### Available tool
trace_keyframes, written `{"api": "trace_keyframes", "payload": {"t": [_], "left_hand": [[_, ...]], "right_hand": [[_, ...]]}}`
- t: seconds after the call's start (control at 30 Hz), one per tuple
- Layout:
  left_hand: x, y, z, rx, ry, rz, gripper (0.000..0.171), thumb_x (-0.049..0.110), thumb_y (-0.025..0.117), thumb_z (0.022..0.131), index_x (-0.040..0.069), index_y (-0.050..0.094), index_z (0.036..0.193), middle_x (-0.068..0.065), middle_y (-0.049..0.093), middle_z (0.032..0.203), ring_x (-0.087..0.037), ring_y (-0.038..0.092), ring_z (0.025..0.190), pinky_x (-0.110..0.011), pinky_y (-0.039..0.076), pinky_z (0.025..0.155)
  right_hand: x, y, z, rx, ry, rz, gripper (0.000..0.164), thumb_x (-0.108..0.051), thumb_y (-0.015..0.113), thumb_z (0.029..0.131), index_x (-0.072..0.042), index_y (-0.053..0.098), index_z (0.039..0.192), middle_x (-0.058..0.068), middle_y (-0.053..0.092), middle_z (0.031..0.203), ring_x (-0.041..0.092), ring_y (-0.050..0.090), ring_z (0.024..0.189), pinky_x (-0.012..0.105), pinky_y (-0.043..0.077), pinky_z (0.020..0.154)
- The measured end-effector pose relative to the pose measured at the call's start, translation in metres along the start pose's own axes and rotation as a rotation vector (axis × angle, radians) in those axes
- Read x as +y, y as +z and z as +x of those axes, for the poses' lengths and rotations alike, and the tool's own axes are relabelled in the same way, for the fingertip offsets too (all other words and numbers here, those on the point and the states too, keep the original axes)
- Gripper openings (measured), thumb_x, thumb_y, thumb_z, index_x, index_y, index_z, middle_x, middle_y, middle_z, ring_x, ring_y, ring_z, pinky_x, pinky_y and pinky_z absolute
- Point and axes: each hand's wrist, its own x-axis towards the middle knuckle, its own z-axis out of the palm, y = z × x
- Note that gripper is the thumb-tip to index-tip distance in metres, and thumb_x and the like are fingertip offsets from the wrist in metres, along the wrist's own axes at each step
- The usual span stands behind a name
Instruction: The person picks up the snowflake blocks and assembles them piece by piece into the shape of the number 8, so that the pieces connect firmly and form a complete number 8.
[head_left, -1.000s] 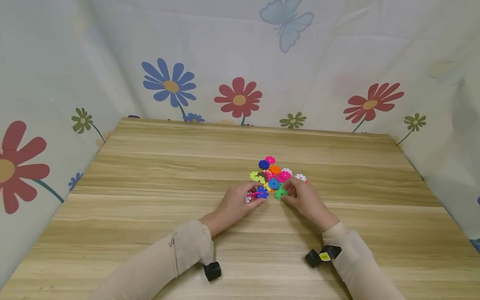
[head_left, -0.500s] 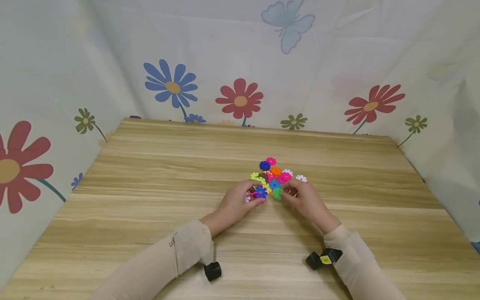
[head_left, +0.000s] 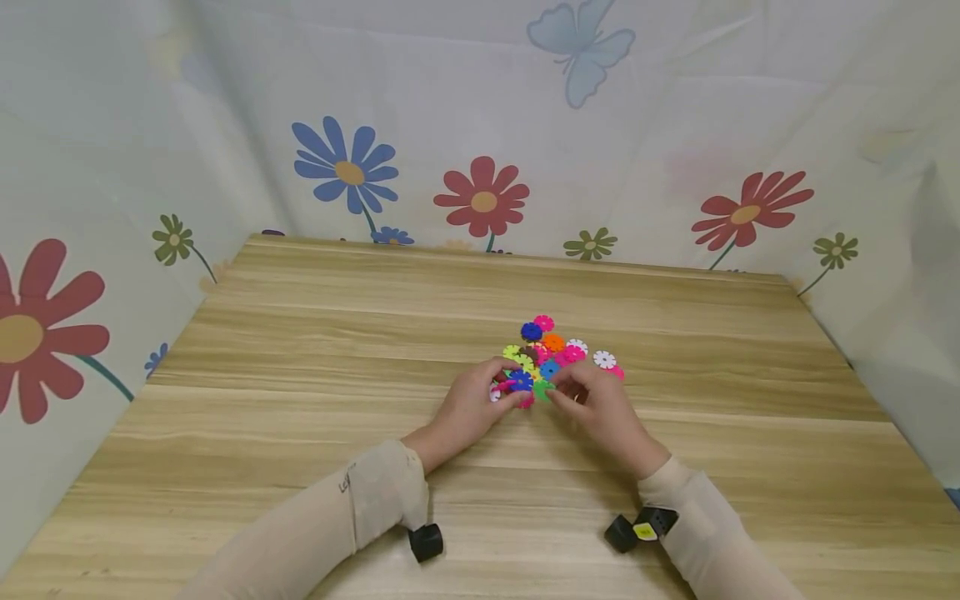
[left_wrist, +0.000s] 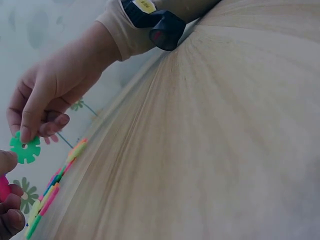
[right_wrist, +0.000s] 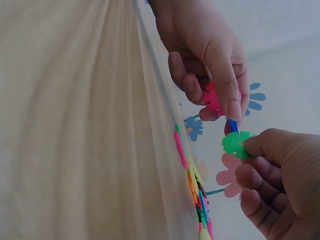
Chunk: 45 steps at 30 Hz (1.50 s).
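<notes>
My left hand [head_left: 467, 410] holds a small cluster of notched plastic discs: a dark blue disc [head_left: 520, 381] faces up, a pink disc [right_wrist: 214, 98] lies under the thumb, and a white disc [head_left: 495, 392] shows by the palm. Between thumb and index finger, my right hand [head_left: 609, 417] pinches a green disc [right_wrist: 236, 145]. In the right wrist view the green disc meets the edge of the blue one; whether their slots are engaged I cannot tell. Both hands are raised above the table, and fingers partly cover the cluster.
Just beyond the hands lies a loose pile of notched discs, among them an orange disc [head_left: 553, 342] and a light blue disc [head_left: 550, 369]. A white disc [head_left: 604, 360] lies to the right of the pile. The wooden table [head_left: 315, 333] backs onto a flower-printed curtain [head_left: 420, 100].
My right hand has moved left with the green disc, bringing it against the blue disc. The left hand has stayed nearly in place, its cluster tilting slightly.
</notes>
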Motion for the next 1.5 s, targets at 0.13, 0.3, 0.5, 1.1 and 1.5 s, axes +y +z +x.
{"api": "trace_keyframes", "payload": {"t": [0.13,0.3,0.5,1.1,1.5], "left_hand": [[-0.001,0.001,0.000,0.001,0.013,0.006,0.042,0.029,0.072,0.086,0.005,0.062,0.118,-0.012,0.068,0.115,-0.028,0.063,0.110,-0.042,0.050,0.097],[-0.001,0.002,-0.001,-0.003,0.018,-0.015,0.040,0.027,0.072,0.086,0.004,0.062,0.117,-0.012,0.069,0.110,-0.027,0.064,0.105,-0.042,0.051,0.093],[-0.001,0.001,-0.002,-0.008,0.018,-0.018,0.038,0.028,0.072,0.086,0.006,0.063,0.115,-0.010,0.068,0.104,-0.024,0.063,0.099,-0.040,0.051,0.089],[0.001,-0.004,0.001,-0.034,0.006,0.010,0.049,0.030,0.074,0.084,0.010,0.060,0.126,-0.008,0.069,0.108,-0.020,0.063,0.089,-0.032,0.052,0.077],[-0.002,0.000,0.002,-0.125,0.056,-0.075,0.026,0.017,0.071,0.087,0.007,0.063,0.110,-0.009,0.065,0.109,-0.022,0.060,0.102,-0.038,0.049,0.093]], "right_hand": [[-0.002,0.001,-0.001,0.001,-0.034,-0.029,0.006,-0.008,0.071,0.086,-0.006,0.067,0.091,0.002,0.065,0.080,0.009,0.053,0.069,0.020,0.049,0.062],[-0.006,0.004,-0.003,0.023,-0.064,-0.045,0.007,-0.008,0.071,0.086,-0.004,0.067,0.089,0.002,0.064,0.079,0.008,0.052,0.068,0.020,0.048,0.061],[-0.007,0.010,-0.004,0.066,-0.073,-0.020,0.005,-0.006,0.071,0.085,-0.004,0.066,0.085,0.003,0.064,0.077,0.008,0.053,0.069,0.020,0.049,0.062],[0.002,0.009,0.002,0.038,-0.048,0.009,0.006,-0.007,0.070,0.086,-0.005,0.068,0.092,0.004,0.067,0.084,0.010,0.057,0.074,0.021,0.052,0.067],[0.005,0.012,0.001,-0.024,-0.069,0.031,0.008,-0.006,0.071,0.085,-0.006,0.068,0.092,0.005,0.067,0.086,0.010,0.060,0.075,0.021,0.053,0.068]]}}
